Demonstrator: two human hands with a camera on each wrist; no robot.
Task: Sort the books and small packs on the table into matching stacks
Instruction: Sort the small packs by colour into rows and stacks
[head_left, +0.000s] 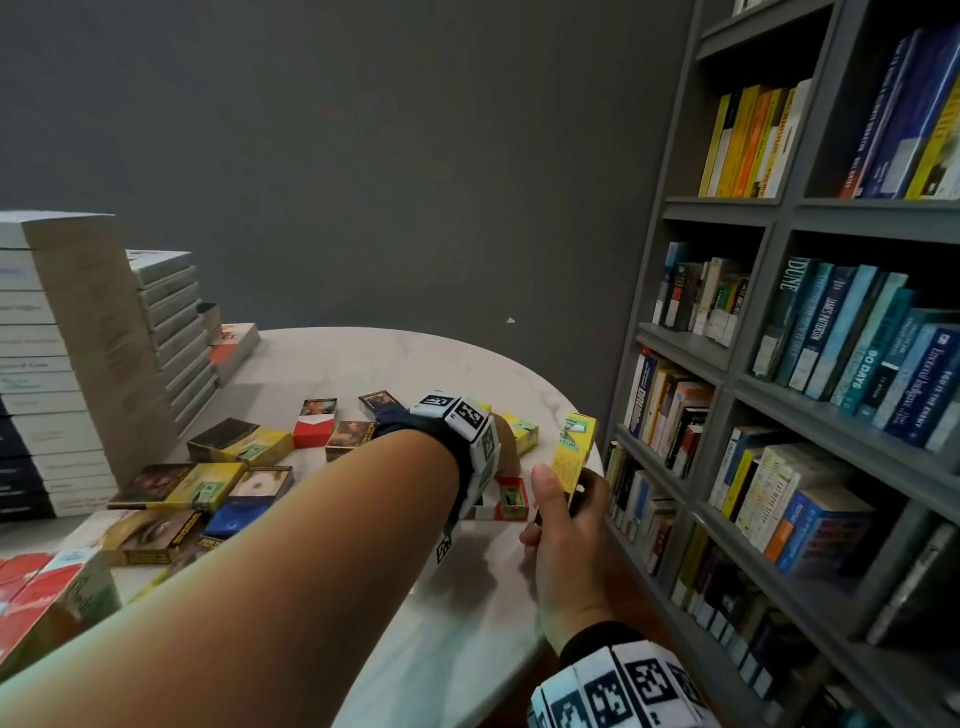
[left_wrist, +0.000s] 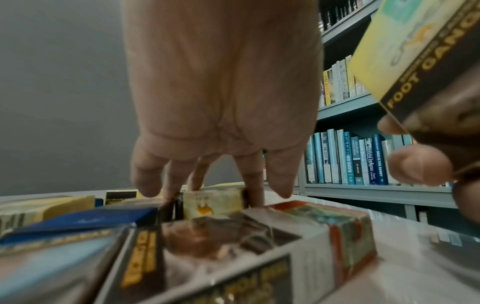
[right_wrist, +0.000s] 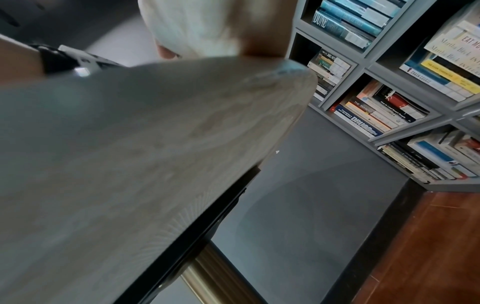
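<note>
Right hand (head_left: 563, 535) grips a tall yellow cardboard pack (head_left: 571, 449) at the white marble table's (head_left: 363, 364) right edge; left hand (left_wrist: 221, 92), fingers apparently straddling a second yellow pack (left_wrist: 213, 202), should pinch squarely.

Dim even light; wrist views blurred near lens, edges warped
</note>
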